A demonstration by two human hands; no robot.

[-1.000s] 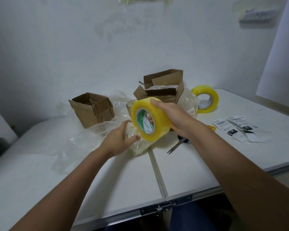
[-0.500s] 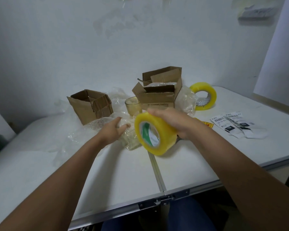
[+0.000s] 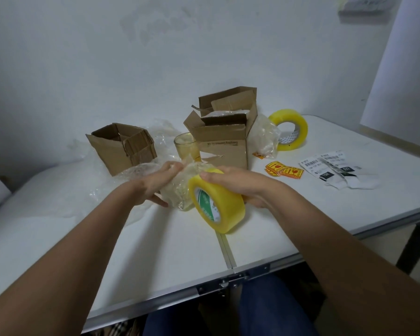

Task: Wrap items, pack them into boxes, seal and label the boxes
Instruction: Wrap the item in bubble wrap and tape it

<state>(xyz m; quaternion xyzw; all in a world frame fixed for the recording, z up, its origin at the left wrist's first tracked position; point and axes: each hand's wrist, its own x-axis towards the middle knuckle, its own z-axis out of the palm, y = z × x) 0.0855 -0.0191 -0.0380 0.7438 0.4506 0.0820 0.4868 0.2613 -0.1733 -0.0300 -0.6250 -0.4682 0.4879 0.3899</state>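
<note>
Two open cardboard boxes [image 3: 121,146] [image 3: 222,144] and a glass [image 3: 186,147] are set mid-table [image 3: 155,243]. A tape roll [image 3: 292,129], stickers [image 3: 284,170] and labels [image 3: 335,169] are laid toward the right edge.

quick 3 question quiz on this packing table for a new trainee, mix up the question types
1. True or false: the right hand grips a yellow tape roll.
2. Which lies nearest the shipping labels? A) the small open box B) the red and yellow stickers C) the bare glass
3. Fill in: the left hand rests on an item wrapped in ____ wrap.

Key: 1 true; 2 B; 3 bubble
</note>
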